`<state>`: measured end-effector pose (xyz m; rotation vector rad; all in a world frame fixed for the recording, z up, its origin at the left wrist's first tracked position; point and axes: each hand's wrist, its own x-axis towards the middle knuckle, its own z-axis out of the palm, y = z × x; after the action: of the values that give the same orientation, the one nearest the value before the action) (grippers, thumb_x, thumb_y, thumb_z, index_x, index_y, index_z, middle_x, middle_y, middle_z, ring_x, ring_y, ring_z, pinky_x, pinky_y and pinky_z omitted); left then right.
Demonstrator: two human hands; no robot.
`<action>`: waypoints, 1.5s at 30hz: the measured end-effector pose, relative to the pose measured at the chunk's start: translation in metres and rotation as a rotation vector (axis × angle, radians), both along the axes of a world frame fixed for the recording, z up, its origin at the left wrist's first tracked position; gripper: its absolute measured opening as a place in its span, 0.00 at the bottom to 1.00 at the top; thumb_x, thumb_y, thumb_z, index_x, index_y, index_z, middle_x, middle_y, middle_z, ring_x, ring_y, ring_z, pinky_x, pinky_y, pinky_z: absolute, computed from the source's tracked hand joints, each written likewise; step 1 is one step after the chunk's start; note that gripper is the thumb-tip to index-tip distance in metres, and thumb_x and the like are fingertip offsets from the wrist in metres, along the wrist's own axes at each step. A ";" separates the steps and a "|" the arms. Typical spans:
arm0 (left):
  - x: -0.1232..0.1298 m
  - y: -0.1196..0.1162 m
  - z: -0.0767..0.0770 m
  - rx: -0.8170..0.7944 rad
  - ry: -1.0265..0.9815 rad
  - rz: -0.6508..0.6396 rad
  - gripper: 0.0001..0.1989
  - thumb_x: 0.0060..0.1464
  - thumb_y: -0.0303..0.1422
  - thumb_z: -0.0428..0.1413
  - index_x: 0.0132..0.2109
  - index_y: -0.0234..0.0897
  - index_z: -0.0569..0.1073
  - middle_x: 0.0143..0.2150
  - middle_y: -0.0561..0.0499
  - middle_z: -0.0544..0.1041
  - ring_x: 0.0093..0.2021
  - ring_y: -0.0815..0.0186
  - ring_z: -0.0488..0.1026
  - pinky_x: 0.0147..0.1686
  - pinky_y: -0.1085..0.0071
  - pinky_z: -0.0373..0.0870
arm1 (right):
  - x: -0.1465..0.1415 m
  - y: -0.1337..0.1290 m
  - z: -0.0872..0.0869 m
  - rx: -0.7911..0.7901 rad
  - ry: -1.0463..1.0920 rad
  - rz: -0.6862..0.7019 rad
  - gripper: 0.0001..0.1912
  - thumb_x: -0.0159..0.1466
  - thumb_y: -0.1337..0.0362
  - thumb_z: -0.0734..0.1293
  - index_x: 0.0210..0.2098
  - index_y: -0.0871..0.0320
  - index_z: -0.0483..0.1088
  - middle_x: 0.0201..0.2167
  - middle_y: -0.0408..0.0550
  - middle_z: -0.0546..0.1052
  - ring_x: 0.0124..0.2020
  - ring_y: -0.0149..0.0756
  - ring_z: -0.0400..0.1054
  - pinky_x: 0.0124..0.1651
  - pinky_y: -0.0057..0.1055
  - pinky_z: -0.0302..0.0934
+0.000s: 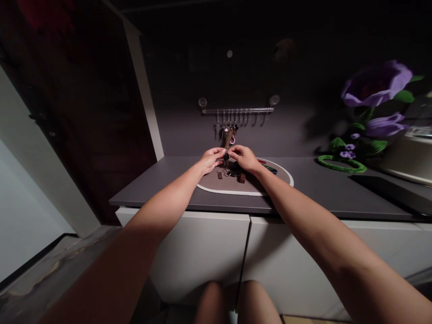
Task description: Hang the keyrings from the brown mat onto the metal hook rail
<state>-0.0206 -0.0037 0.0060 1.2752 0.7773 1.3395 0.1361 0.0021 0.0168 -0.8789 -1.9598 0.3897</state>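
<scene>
My left hand (212,160) and my right hand (243,157) meet above an oval mat (216,186) with a white rim. Between their fingertips is a bunch of keys (226,158), pinched from both sides, its ring mostly hidden by the fingers. Below the hands, a key ring (227,173) with a small brown tag (220,175) lies on the mat, beside a brown block-shaped piece (242,178). Behind, several keys (227,130) hang from the left hooks of a clear wall rack (238,110); a brown strap and a pink loop dangle there.
The grey countertop (175,180) sits on white cabinets (202,234). At the right are purple fabric flowers (378,85) on a green ring base, a dark flat slab (388,193) and a pale rounded object (410,155). A dark door (81,112) stands at left.
</scene>
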 end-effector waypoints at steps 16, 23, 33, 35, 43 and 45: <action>0.003 0.005 -0.007 0.109 0.176 0.144 0.14 0.46 0.41 0.58 0.35 0.34 0.72 0.32 0.51 0.74 0.29 0.73 0.67 0.28 0.76 0.60 | 0.007 0.003 0.000 -0.042 0.160 0.011 0.14 0.54 0.55 0.63 0.30 0.61 0.68 0.29 0.45 0.73 0.31 0.30 0.64 0.38 0.28 0.59; 0.008 0.002 -0.009 0.315 0.549 0.296 0.12 0.50 0.37 0.52 0.24 0.34 0.68 0.20 0.54 0.69 0.22 0.72 0.62 0.26 0.75 0.56 | 0.008 0.001 0.003 -0.194 0.371 0.056 0.14 0.51 0.54 0.66 0.29 0.59 0.65 0.23 0.40 0.68 0.25 0.26 0.61 0.35 0.28 0.61; 0.010 0.006 -0.016 0.399 0.679 0.308 0.12 0.49 0.39 0.51 0.24 0.36 0.68 0.20 0.54 0.69 0.22 0.69 0.64 0.26 0.73 0.56 | 0.012 0.007 0.044 -0.336 0.668 -0.022 0.07 0.52 0.63 0.67 0.25 0.60 0.64 0.24 0.43 0.69 0.24 0.24 0.63 0.28 0.23 0.61; 0.011 0.006 -0.016 0.401 0.675 0.315 0.12 0.49 0.39 0.51 0.23 0.36 0.68 0.20 0.54 0.69 0.22 0.69 0.64 0.26 0.73 0.56 | 0.012 0.014 0.056 -0.334 0.692 -0.056 0.04 0.53 0.67 0.65 0.25 0.60 0.64 0.22 0.42 0.68 0.22 0.23 0.61 0.26 0.22 0.60; 0.011 0.007 -0.016 0.410 0.743 0.330 0.14 0.50 0.39 0.48 0.26 0.34 0.69 0.21 0.53 0.70 0.24 0.70 0.65 0.27 0.74 0.58 | 0.006 0.041 0.087 -0.300 0.792 -0.171 0.05 0.56 0.73 0.61 0.23 0.61 0.64 0.16 0.39 0.65 0.17 0.21 0.57 0.22 0.19 0.58; 0.011 0.008 -0.017 0.413 0.744 0.326 0.14 0.50 0.39 0.48 0.26 0.34 0.69 0.21 0.53 0.70 0.23 0.70 0.64 0.27 0.74 0.58 | 0.003 0.047 0.091 -0.295 0.789 -0.217 0.05 0.56 0.73 0.61 0.24 0.62 0.65 0.15 0.38 0.64 0.17 0.21 0.58 0.22 0.19 0.58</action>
<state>-0.0097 0.0043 -0.0110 2.1005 1.3033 1.3150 0.1389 0.0486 0.1082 -0.9243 -1.0874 0.7736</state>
